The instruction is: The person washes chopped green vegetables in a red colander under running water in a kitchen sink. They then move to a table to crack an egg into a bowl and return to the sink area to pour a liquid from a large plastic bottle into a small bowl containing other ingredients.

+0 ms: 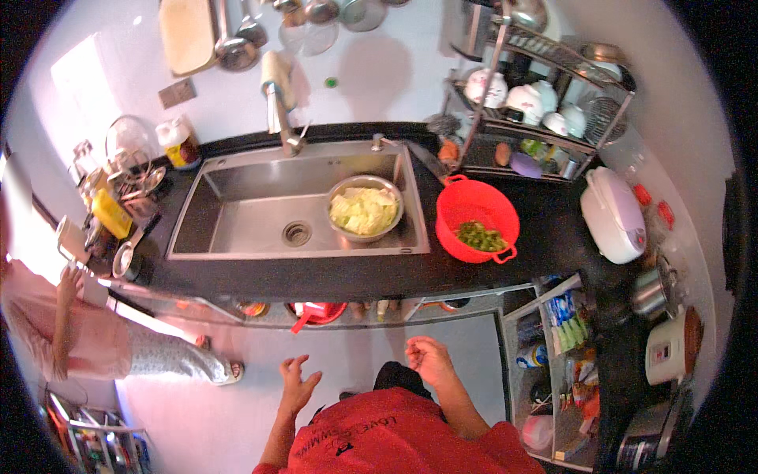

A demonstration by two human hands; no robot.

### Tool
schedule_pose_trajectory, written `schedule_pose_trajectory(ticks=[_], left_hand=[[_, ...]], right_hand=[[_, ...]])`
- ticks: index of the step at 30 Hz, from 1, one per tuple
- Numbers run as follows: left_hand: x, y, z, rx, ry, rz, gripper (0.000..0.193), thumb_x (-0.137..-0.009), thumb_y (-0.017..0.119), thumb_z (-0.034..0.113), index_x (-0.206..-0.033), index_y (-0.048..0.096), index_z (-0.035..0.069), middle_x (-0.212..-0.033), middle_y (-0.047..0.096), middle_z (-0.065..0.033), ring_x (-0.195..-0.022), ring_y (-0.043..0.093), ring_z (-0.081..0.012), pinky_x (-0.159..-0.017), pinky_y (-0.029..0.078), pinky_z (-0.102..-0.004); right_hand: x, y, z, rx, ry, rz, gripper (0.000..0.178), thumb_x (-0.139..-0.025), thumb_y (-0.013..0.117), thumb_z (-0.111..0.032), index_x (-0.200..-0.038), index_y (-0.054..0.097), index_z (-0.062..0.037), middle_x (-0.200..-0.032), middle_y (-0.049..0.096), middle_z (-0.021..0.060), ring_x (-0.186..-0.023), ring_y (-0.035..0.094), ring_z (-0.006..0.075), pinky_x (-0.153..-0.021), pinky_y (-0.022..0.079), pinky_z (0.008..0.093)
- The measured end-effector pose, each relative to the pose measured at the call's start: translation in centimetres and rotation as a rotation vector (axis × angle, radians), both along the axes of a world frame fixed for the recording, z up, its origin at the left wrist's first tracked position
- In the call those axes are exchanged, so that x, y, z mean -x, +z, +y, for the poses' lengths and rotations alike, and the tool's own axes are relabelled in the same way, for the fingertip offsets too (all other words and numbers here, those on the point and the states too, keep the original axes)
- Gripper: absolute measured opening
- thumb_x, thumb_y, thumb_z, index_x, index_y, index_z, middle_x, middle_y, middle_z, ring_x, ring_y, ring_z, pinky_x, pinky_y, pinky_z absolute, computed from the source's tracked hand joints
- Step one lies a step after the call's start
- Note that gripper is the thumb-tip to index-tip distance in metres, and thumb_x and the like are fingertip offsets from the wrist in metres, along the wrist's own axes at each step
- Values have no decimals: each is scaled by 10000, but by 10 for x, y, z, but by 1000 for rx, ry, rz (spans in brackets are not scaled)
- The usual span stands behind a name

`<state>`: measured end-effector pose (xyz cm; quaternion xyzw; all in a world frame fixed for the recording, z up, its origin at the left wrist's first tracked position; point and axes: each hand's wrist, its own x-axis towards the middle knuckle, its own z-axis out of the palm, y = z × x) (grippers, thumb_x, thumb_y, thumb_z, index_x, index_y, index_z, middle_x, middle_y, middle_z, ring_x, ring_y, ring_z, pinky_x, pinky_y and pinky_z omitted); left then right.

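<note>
My left hand (pixel 298 385) is in the air over the floor, short of the counter, its fingers spread and nothing in them. To its right, at about the same height, my right hand (pixel 430 360) is loosely curled, its fingers a little apart; I see nothing held. Neither hand touches anything. Beyond them, a steel bowl (pixel 332 225) of chopped pale-green leaves (pixel 364 210) stands in the right part of the sink (pixel 260 213). On the counter right of the sink, a red colander (pixel 478 201) holds chopped dark-green vegetables (pixel 482 236).
A knife (pixel 429 163) lies by the sink's right rim, next to the dish rack (pixel 529 126). A white rice cooker (pixel 613 215) stands farther right. Below the counter are open shelves (pixel 553 371) and a red basin (pixel 317 310). Another person (pixel 71 324) stands at the left.
</note>
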<state>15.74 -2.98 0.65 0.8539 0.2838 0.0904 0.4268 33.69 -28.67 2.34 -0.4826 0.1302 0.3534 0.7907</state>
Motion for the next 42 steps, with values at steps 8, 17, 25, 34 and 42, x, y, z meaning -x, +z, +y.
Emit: schedule_pose_trajectory(ticks=[8,17,25,34,42], left_hand=[[-19,-6,11,-7,-419,279,491,-806,586,348,-1221,449,124,-1073,538,-194,-986,538,-366,-834,449,-425],[-67,20,52,-186,-78,233,436,-829,586,307,-1194,475,95,-1089,533,-168,-971,556,-310,-796,472,-408],[-134,69,64,-114,45,-31,319,-840,585,214,-1122,529,77,-1014,569,-133,-915,586,-278,-775,483,-367],[-174,79,107,-245,74,-197,293,-808,585,147,-1087,537,68,-1061,516,-126,-923,566,-286,-786,465,-357],[-174,57,194,148,236,-227,305,-782,616,134,-1062,568,24,-1036,503,-147,-842,612,-211,-756,472,-310]], right_hand=[[-44,27,50,0,158,-82,141,-819,505,-90,-912,564,-2,-738,585,89,-589,524,130,-504,424,264],[-148,63,152,-44,350,-389,159,-817,509,-92,-946,550,-9,-741,594,73,-560,500,97,-500,406,215],[-191,47,170,48,475,-479,128,-829,528,-90,-935,560,-27,-738,603,60,-557,509,83,-504,393,191],[-201,44,154,240,379,-511,123,-819,538,-99,-915,558,-25,-725,592,51,-565,494,79,-510,381,188],[-189,39,177,359,301,-564,136,-819,524,-106,-919,551,-18,-729,593,58,-582,499,91,-529,394,210]])
